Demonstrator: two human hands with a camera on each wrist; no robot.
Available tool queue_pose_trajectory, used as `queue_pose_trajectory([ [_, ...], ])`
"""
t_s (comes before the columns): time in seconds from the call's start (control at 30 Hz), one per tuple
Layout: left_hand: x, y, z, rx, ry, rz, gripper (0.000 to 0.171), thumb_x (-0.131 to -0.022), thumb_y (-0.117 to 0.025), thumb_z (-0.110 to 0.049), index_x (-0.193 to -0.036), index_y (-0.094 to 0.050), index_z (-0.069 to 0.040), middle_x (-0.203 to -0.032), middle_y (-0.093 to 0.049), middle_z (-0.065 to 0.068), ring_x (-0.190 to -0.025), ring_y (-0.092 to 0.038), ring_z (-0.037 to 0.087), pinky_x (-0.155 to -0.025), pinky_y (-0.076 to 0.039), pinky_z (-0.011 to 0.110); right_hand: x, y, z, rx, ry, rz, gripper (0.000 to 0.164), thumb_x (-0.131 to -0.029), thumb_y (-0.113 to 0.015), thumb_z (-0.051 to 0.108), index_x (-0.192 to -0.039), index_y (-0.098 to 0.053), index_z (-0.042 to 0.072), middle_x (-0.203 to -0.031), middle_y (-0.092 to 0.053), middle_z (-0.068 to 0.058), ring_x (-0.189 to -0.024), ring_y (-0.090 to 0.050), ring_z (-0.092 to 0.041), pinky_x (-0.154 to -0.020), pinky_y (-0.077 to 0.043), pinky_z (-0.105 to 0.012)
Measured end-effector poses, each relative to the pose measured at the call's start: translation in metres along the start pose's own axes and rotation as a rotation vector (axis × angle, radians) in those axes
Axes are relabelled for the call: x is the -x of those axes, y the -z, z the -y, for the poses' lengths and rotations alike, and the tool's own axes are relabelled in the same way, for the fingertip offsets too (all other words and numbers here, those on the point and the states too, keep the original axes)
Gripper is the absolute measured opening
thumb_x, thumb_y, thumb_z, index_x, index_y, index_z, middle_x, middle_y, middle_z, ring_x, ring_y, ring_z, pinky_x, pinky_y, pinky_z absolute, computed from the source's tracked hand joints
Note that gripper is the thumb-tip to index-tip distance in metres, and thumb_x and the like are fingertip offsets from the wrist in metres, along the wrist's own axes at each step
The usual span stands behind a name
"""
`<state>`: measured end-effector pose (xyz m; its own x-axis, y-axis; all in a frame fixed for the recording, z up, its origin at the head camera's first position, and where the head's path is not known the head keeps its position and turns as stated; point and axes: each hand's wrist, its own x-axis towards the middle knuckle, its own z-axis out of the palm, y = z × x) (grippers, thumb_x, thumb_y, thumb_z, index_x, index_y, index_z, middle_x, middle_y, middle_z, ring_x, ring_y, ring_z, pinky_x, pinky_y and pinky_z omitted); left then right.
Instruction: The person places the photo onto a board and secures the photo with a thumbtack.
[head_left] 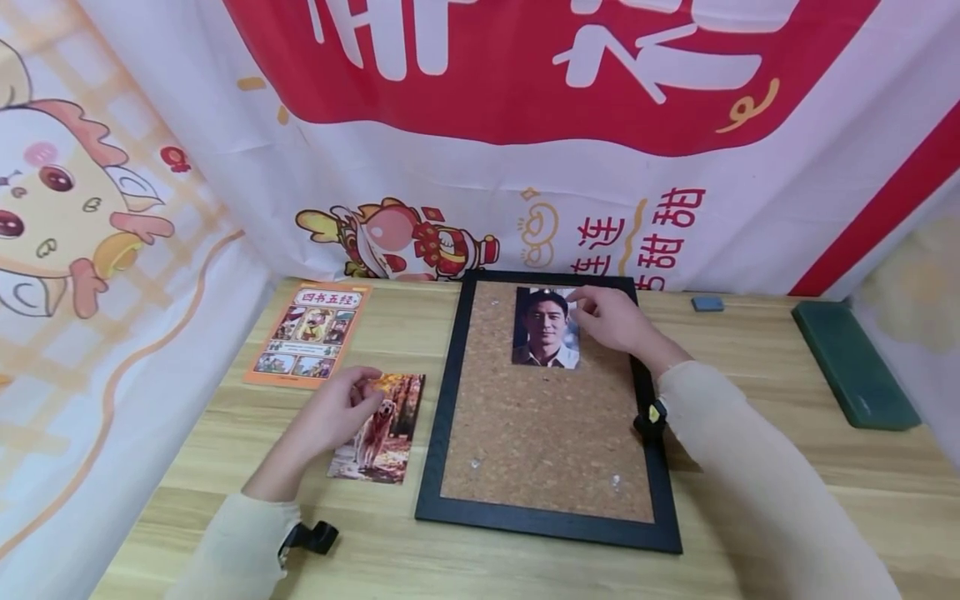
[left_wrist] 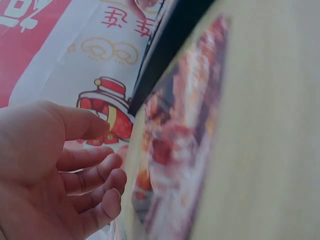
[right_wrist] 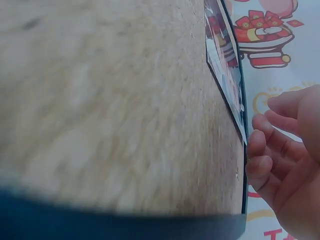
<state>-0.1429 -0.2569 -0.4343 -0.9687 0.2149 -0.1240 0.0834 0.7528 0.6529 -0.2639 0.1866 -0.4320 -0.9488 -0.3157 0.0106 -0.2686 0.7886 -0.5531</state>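
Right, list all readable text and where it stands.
"四书五经": orange print.
"连连", one partly hidden: back cloth.
"甜甜", character below cut off: same cloth.
Large white characters, red panel: cut off, unreadable.
Print's smaller lettering: too small.
Red emblem, left cloth: unclear.

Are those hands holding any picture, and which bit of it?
Nothing is held. The left hand, near the dog photo, has nothing between its fingers; neither does the right hand, by the portrait photo's right edge.
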Motion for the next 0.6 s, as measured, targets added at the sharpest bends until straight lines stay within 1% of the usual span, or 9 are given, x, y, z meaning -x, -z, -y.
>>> queue_pose_trajectory([
  [0.13, 0.010, 0.002, 0.006, -0.040, 0.025, -0.025, 0.040, -0.107, -0.064, -0.018, -0.140, -0.061, 0.006, -0.099, -0.066, 0.008, -0.082, -0.060, 0.017, -0.069, -0.053, 0.026, 0.015, 0.007, -0.003, -0.021, 0.005, 0.007, 0.034, -0.108, -0.061, 0.017, -0.138, -0.068, 0.006, -0.107, -0.071, -0.013, -0.089, -0.063, -0.026, -0.071, -0.052, -0.037],
  [0.23, 0.015, 0.004, 0.007, -0.063, 0.027, -0.050, 0.038, -0.107, -0.066, -0.018, -0.137, -0.063, 0.004, -0.099, -0.066, 0.008, -0.082, -0.060, 0.017, -0.067, -0.052, 0.025, 0.027, 0.012, -0.006, -0.050, 0.020, 0.003, 0.032, -0.108, -0.063, 0.016, -0.137, -0.069, 0.004, -0.108, -0.072, -0.015, -0.090, -0.064, -0.027, -0.072, -0.053, -0.037],
  [0.33, 0.018, 0.005, 0.008, -0.085, 0.024, -0.065, 0.039, -0.106, -0.067, -0.020, -0.137, -0.064, 0.004, -0.099, -0.067, 0.008, -0.081, -0.061, 0.016, -0.067, -0.053, 0.026, 0.040, 0.017, -0.008, -0.067, 0.030, -0.002, 0.030, -0.108, -0.063, 0.016, -0.134, -0.070, 0.002, -0.103, -0.072, -0.015, -0.085, -0.063, -0.024, -0.070, -0.052, -0.036],
  [0.37, 0.019, 0.005, 0.007, -0.094, 0.025, -0.066, 0.040, -0.106, -0.068, -0.021, -0.138, -0.063, 0.004, -0.100, -0.068, 0.009, -0.083, -0.062, 0.017, -0.069, -0.053, 0.027, 0.044, 0.018, -0.009, -0.072, 0.028, 0.000, 0.029, -0.108, -0.063, 0.016, -0.133, -0.071, 0.002, -0.101, -0.072, -0.014, -0.082, -0.062, -0.023, -0.069, -0.052, -0.035],
  [0.47, 0.022, 0.005, 0.007, -0.125, 0.046, -0.069, 0.045, -0.105, -0.069, -0.023, -0.140, -0.062, 0.005, -0.106, -0.069, 0.012, -0.088, -0.065, 0.019, -0.075, -0.057, 0.033, 0.057, 0.022, -0.011, -0.077, 0.022, 0.007, 0.027, -0.109, -0.063, 0.016, -0.131, -0.072, 0.002, -0.096, -0.071, -0.012, -0.078, -0.059, -0.021, -0.066, -0.050, -0.032],
  [0.6, 0.026, 0.005, 0.007, -0.155, 0.070, -0.070, 0.053, -0.104, -0.071, -0.027, -0.143, -0.058, 0.006, -0.116, -0.068, 0.019, -0.097, -0.067, 0.026, -0.084, -0.061, 0.046, 0.074, 0.026, -0.015, -0.084, 0.011, 0.013, 0.026, -0.109, -0.064, 0.015, -0.129, -0.072, 0.001, -0.096, -0.071, -0.011, -0.080, -0.059, -0.021, -0.067, -0.051, -0.030],
])
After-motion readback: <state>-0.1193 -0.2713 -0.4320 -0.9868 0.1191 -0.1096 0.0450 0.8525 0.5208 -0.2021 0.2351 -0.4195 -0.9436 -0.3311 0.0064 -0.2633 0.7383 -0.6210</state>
